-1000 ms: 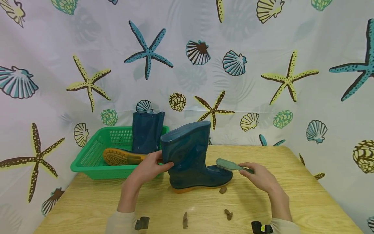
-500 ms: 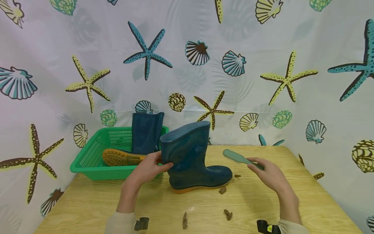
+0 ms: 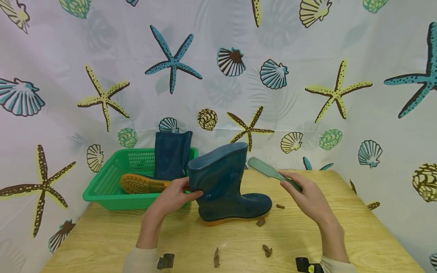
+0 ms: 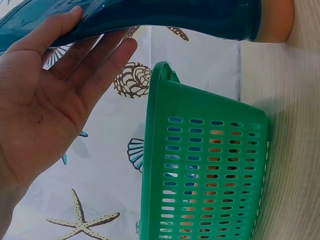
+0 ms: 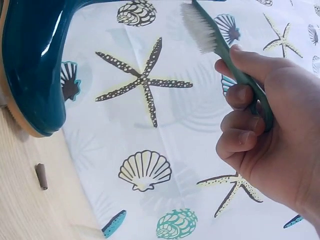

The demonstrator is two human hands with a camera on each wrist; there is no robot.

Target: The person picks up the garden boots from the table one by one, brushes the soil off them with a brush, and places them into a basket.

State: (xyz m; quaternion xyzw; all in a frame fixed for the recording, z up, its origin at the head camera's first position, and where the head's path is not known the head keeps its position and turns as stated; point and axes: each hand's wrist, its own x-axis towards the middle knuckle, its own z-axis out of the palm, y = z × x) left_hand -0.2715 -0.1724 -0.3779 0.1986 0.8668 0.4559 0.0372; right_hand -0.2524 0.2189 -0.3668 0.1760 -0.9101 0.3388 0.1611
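Observation:
A dark blue rubber boot with an orange-tan sole stands upright on the table, toe to the right. My left hand grips the back of its shaft, thumb on the near side; in the left wrist view the thumb and fingers of the left hand lie on either side of the shaft. My right hand holds a green scrubbing brush by its handle, raised above and right of the boot's toe. White bristles show on the brush in the right wrist view, apart from the boot.
A green plastic basket at the back left holds another blue boot shaft and a boot lying with its yellow sole outward. Several brown clumps lie on the wooden table. A patterned curtain hangs behind.
The brush lifts off the boot's toe, moves right, then swings up and left to beside the shaft. A small brown clump shows right of the toe. The left hand and boot stay put.

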